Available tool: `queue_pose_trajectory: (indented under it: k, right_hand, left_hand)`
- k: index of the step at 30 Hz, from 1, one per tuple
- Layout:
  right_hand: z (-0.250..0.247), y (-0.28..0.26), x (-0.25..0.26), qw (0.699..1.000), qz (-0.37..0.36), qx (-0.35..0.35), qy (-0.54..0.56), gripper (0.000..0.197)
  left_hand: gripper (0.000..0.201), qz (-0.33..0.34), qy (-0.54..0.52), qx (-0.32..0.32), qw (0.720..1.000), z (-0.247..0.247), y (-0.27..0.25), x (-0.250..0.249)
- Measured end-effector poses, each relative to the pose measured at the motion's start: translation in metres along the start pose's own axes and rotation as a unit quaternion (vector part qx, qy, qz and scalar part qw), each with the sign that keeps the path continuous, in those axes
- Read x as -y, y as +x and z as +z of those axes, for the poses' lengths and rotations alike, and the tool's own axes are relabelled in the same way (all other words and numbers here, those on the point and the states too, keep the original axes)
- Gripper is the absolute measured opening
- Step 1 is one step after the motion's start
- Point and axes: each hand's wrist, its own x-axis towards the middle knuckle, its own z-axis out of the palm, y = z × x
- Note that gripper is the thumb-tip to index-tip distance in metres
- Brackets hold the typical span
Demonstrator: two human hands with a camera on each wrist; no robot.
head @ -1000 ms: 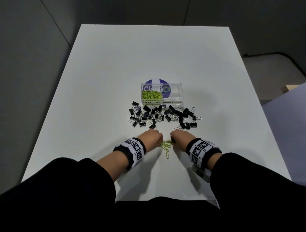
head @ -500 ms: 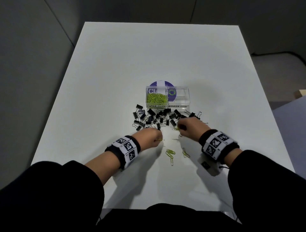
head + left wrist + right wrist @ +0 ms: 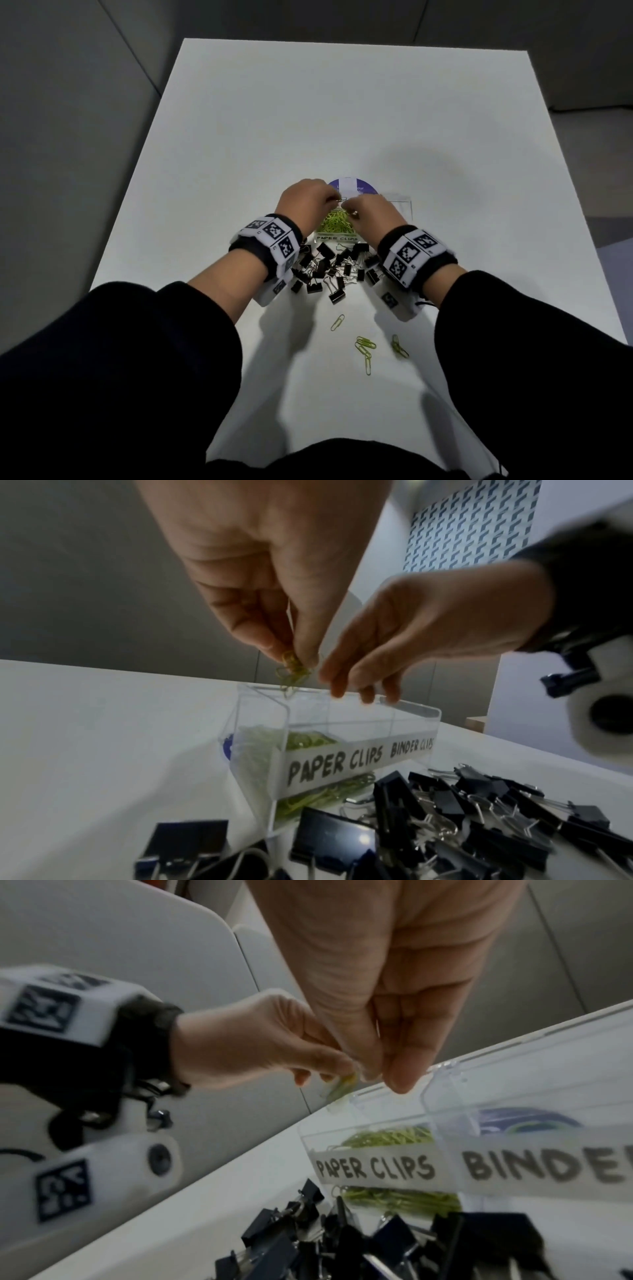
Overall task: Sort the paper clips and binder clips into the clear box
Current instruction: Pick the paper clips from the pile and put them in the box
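Note:
The clear box (image 3: 399,205) has a left compartment labelled PAPER CLIPS, part full of green paper clips (image 3: 334,221), and a right one labelled BINDER CLIPS (image 3: 411,746). My left hand (image 3: 291,656) pinches a small bunch of green paper clips (image 3: 293,672) just above the left compartment's rim. My right hand (image 3: 359,680) hovers beside it over the same compartment, fingers straight and pointing down, nothing seen in them. Black binder clips (image 3: 329,267) lie heaped before the box, under my wrists. Several loose paper clips (image 3: 364,346) lie nearer to me.
A purple and white round disc (image 3: 352,183) lies under the box's far side. The white table (image 3: 342,102) stretches bare beyond the box. Its left and right edges drop to a grey floor.
Both hands have gone from the loose paper clips near me, forward over the binder clip heap, to the box. The left hand carried paper clips along.

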Motion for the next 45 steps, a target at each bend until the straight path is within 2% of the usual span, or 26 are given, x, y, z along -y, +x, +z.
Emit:
queue_pose_trajectory:
  k: [4,6,8,10,12,14,17,22,26,32,36,39,42,45]
  right_hand:
    - [-0.009,-0.04,-0.016,1.0,0.008,-0.014,0.026,0.018]
    - [-0.004,-0.067,-0.03,0.999,0.031,0.027,0.014,0.018]
    - [0.008,-0.094,-0.046,0.995,0.06,0.076,-0.009,0.017]
    - [0.023,-0.119,-0.059,0.987,0.088,0.125,-0.039,0.018]
    - [0.037,-0.142,-0.067,0.977,0.108,0.171,-0.067,0.021]
    - [0.049,-0.159,-0.067,0.973,0.12,0.183,-0.08,0.023]
    - [0.063,-0.172,-0.061,0.975,0.14,0.16,-0.066,0.03]
    - [0.078,-0.173,-0.049,0.979,0.157,0.12,-0.059,0.022]
    - [0.077,-0.17,-0.046,0.979,0.158,0.118,-0.054,0.021]
    - [0.081,-0.173,-0.041,0.982,0.102,0.102,-0.119,0.017]
    - [0.083,-0.173,-0.042,0.976,0.07,0.105,-0.176,0.021]
    - [0.081,-0.174,-0.049,0.974,0.063,0.105,-0.192,0.023]
    - [0.078,-0.176,-0.058,0.975,0.078,0.104,-0.182,0.024]
    - [0.078,-0.178,-0.063,0.975,0.083,0.101,-0.179,0.022]
  left_hand:
    - [0.026,0.025,0.031,0.045,0.998,0.013,0.004,-0.001]
    - [0.029,0.071,0.031,0.018,0.997,0.016,-0.002,-0.003]
    - [0.031,0.09,0.016,0.0,0.996,0.015,-0.017,-0.01]
    - [0.026,0.096,0.004,0.04,0.995,0.018,-0.041,-0.018]
    - [0.02,0.126,0.034,0.105,0.986,0.028,-0.07,-0.022]
    - [0.024,0.144,0.069,0.17,0.972,0.042,-0.097,-0.025]
    - [0.028,0.116,0.086,0.206,0.968,0.061,-0.126,-0.026]
    - [0.026,0.02,-0.009,0.215,0.976,0.077,-0.137,-0.026]
    - [0.018,0.022,-0.047,0.217,0.975,0.08,-0.138,-0.025]
    - [0.026,0.095,0.074,0.217,0.969,0.077,-0.138,-0.031]
    - [0.025,0.124,0.052,0.197,0.971,0.082,-0.145,-0.037]
    - [0.025,0.171,0.024,0.187,0.967,0.088,-0.151,-0.045]
    - [0.028,0.245,0.039,0.197,0.949,0.091,-0.156,-0.054]
    - [0.021,0.313,0.086,0.177,0.929,0.094,-0.161,-0.058]
